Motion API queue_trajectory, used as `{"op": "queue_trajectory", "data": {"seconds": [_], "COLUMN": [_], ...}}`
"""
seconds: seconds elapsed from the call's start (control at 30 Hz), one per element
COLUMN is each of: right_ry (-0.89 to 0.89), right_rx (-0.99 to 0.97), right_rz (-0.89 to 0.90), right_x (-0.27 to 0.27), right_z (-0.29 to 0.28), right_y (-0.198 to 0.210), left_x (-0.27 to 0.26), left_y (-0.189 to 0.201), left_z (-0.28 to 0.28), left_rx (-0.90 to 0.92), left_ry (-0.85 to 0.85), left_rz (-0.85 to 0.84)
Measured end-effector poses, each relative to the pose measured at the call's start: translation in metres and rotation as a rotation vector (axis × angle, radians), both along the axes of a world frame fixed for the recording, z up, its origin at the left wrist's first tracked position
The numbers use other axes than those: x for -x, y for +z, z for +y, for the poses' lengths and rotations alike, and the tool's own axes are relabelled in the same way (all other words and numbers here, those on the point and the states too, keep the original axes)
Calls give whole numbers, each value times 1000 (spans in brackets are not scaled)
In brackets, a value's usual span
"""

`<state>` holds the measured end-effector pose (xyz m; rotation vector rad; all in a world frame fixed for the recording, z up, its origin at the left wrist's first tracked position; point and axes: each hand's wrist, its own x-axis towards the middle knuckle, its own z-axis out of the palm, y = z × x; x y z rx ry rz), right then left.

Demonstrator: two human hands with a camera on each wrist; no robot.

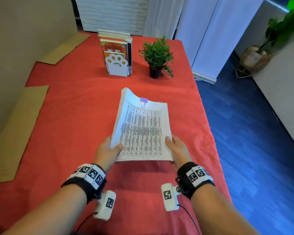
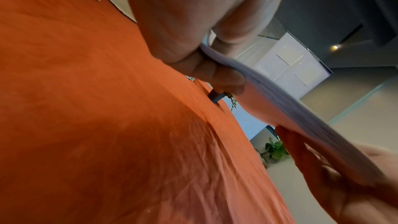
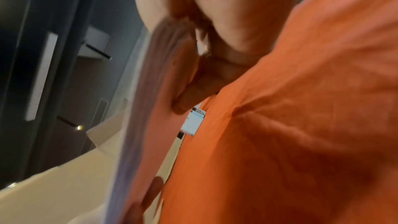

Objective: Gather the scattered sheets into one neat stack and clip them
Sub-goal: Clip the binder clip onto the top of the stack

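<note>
A thick stack of printed sheets hangs above the red tablecloth, its far end sagging. A purple binder clip grips the far edge. My left hand holds the near left corner, thumb on top, fingers beneath. My right hand holds the near right corner the same way. In the left wrist view the stack's edge runs across, with left fingers under it. The right wrist view shows the stack's edge and right fingers under it, blurred.
A paw-shaped bookend with books and a small potted plant stand at the table's far side. Cardboard pieces lie along the left edge. The table's right edge drops to blue floor.
</note>
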<state>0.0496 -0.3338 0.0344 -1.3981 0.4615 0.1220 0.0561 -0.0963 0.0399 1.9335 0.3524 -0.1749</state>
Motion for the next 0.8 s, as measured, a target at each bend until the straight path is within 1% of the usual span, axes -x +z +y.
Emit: {"op": "queue_trajectory", "data": {"seconds": [0.07,0.13,0.2,0.3,0.37,0.43,0.5,0.53,0.6,0.7,0.73,0.8], "right_ry": [-10,29,87,122,162,241,299,295,217,28,-36,-150], "right_rx": [-270,-431,-409,-273,-314,-388,-381,-351,-286,-249,-249,-256], "right_rz": [-43,-74,-67,-5,33,41,35,40,57,71,73,80], "right_x": [9,12,10,0,-4,-5,-6,-7,-11,-21,-24,-32], "right_z": [13,28,44,59,58,51,49,51,57,62,61,54], "right_y": [7,12,16,18,19,16,15,14,10,-3,-8,-16], "left_x": [-1,-4,-7,-7,-7,-8,-11,-12,-14,-16,-16,-18], "left_y": [5,6,5,1,-3,-4,-7,-6,-7,-8,-6,-3], "left_z": [1,1,-1,-4,-4,-2,2,3,3,2,2,0], "left_rx": [6,46,93,91,90,75,47,39,39,85,113,233], "left_ry": [70,141,139,43,20,47,83,92,95,60,30,-33], "left_rz": [-40,-78,-93,-96,-93,-89,-87,-81,-73,-51,-34,6]}}
